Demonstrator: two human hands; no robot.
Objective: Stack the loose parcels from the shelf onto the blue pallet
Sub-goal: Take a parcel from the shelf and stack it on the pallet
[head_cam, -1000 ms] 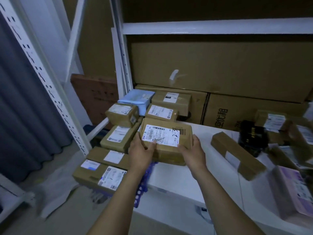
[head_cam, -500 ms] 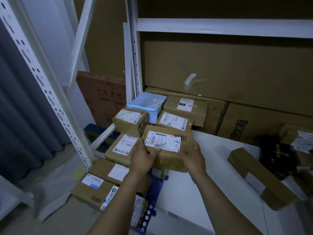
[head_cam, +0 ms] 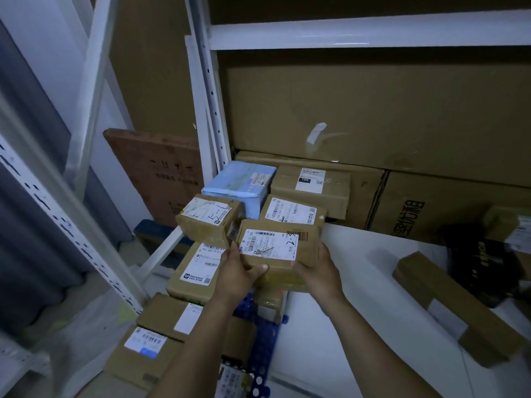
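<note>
Both grips hold one brown parcel (head_cam: 275, 248) at frame centre, label up, above the left edge of the white shelf (head_cam: 359, 282). The left grip (head_cam: 238, 272) curls round its near left corner, thumb on the front edge. The right grip (head_cam: 319, 271) clasps its right end. Whether the parcel rests on anything beneath, I cannot tell. Lower centre, the blue pallet (head_cam: 265, 337) shows beside a stack (head_cam: 198, 268) of labelled boxes at centre left. A pale blue packet (head_cam: 241, 179) lies behind. At right, a long box (head_cam: 454, 308) and a black item (head_cam: 482, 262) rest on the shelf.
</note>
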